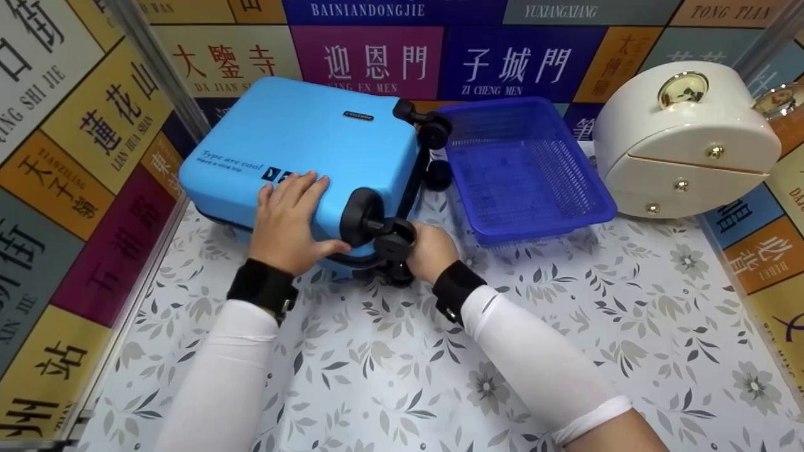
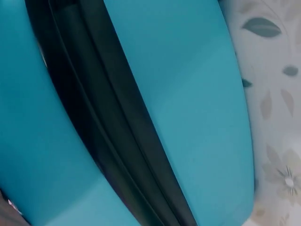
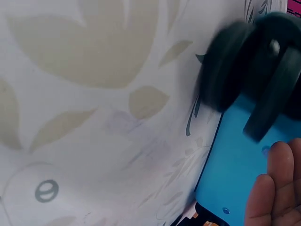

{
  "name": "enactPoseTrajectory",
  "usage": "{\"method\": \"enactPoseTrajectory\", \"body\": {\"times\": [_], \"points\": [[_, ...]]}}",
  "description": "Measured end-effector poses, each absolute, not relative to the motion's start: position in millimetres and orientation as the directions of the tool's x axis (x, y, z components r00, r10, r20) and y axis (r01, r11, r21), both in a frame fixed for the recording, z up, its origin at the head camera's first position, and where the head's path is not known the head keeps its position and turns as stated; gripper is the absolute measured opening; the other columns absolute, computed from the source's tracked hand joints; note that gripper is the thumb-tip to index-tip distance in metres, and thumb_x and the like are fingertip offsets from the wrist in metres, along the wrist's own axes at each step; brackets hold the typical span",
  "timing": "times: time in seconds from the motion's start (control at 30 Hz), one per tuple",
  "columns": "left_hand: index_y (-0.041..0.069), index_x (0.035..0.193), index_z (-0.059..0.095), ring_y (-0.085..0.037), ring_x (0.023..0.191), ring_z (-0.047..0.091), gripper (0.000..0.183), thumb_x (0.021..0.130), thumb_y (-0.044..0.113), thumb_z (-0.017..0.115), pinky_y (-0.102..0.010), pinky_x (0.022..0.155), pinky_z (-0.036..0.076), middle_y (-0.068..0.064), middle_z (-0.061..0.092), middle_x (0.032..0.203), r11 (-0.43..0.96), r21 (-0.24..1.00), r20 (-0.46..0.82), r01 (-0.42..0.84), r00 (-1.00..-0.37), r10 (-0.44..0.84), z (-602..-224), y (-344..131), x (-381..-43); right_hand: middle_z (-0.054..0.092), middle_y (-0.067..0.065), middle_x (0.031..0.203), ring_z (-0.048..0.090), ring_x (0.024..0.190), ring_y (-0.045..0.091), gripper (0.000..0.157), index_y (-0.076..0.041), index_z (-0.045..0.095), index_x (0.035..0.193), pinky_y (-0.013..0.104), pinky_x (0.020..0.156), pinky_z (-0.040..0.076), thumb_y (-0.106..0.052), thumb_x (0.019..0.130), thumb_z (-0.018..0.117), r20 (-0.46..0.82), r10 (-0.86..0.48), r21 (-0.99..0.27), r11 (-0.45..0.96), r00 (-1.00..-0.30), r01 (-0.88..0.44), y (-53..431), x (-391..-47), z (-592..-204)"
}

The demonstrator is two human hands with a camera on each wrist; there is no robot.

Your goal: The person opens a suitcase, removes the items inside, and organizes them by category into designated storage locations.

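Note:
A light blue suitcase [image 1: 301,125] with a black trim band lies on its side, its black wheels facing right. My left hand [image 1: 286,220] rests on its upper face near the front corner, fingers spread and thumb along the edge. Beside the near wheels [image 1: 396,242] is my right hand [image 1: 432,251], partly hidden by them in the head view. In the right wrist view, fairly straight fingers [image 3: 281,176] lie close to the blue base, below a blurred black wheel [image 3: 225,66]. Only the suitcase side with its black band [image 2: 108,103] fills the left wrist view.
A blue plastic basket [image 1: 534,229] stands right of the suitcase. Further right is a rounded cream case [image 1: 678,141] with gold knobs. Panels printed with characters [image 1: 383,59] wall in the back and sides. A floral cloth [image 1: 389,376] covers the tabletop.

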State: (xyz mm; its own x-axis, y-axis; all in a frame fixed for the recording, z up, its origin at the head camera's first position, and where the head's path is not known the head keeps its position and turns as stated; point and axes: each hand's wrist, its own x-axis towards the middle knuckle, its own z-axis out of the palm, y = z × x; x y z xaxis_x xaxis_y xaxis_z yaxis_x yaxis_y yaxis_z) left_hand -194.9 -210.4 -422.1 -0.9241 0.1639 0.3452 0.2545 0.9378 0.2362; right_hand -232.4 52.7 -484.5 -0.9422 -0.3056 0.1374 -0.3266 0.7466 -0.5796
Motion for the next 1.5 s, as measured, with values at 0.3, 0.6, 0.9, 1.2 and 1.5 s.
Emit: {"method": "enactPoseTrajectory", "body": {"times": [0.3, 0.6, 0.9, 1.2, 1.5], "points": [[0.019, 0.164, 0.040, -0.038, 0.158, 0.031, 0.119, 0.068, 0.069, 0.088, -0.064, 0.128, 0.017, -0.011, 0.039, 0.169, 0.955, 0.238, 0.324, 0.176, -0.942, 0.093, -417, -191, -196, 0.078, 0.023, 0.093, 0.076, 0.089, 0.042, 0.021, -0.001, 0.076, 0.092, 0.054, 0.082, 0.060, -0.019, 0.098, 0.065, 0.169, -0.265, -0.586, 0.747, -0.949, -0.313, 54, -230, -485], [0.021, 0.165, 0.038, -0.040, 0.160, 0.026, 0.125, 0.063, 0.067, 0.093, -0.062, 0.130, 0.013, -0.013, 0.033, 0.172, 0.952, 0.264, 0.290, 0.152, -0.954, 0.072, -411, -238, -206, 0.079, 0.018, 0.093, 0.076, 0.088, 0.038, 0.020, -0.004, 0.076, 0.091, 0.053, 0.083, 0.060, -0.020, 0.097, 0.066, 0.145, -0.245, -0.590, 0.756, -0.959, -0.283, 52, -231, -483], [0.018, 0.161, 0.044, -0.040, 0.155, 0.035, 0.125, 0.060, 0.078, 0.088, -0.063, 0.127, 0.020, -0.015, 0.042, 0.167, 0.955, 0.260, 0.359, 0.143, -0.932, 0.042, -417, -234, -206, 0.079, 0.021, 0.093, 0.076, 0.090, 0.041, 0.023, -0.004, 0.073, 0.088, 0.054, 0.082, 0.059, -0.020, 0.098, 0.062, 0.120, -0.194, -0.605, 0.763, -0.973, -0.227, 55, -230, -479], [0.015, 0.162, 0.042, -0.041, 0.154, 0.037, 0.126, 0.063, 0.084, 0.081, -0.063, 0.127, 0.022, -0.016, 0.042, 0.167, 0.969, 0.236, 0.371, 0.073, -0.928, -0.021, -422, -215, -196, 0.079, 0.018, 0.098, 0.076, 0.093, 0.038, 0.018, -0.004, 0.076, 0.099, 0.052, 0.085, 0.059, -0.015, 0.098, 0.061, 0.122, -0.164, -0.623, 0.755, -0.979, -0.204, 58, -227, -483], [0.014, 0.163, 0.039, -0.040, 0.155, 0.035, 0.128, 0.066, 0.088, 0.075, -0.063, 0.127, 0.022, -0.017, 0.039, 0.168, 0.972, 0.233, 0.350, -0.039, -0.929, -0.121, -425, -193, -183, 0.076, 0.019, 0.082, 0.074, 0.082, 0.044, 0.026, -0.004, 0.075, 0.085, 0.058, 0.078, 0.057, -0.017, 0.101, 0.059, 0.184, -0.164, -0.629, 0.738, -0.969, -0.244, 63, -223, -489]]}}
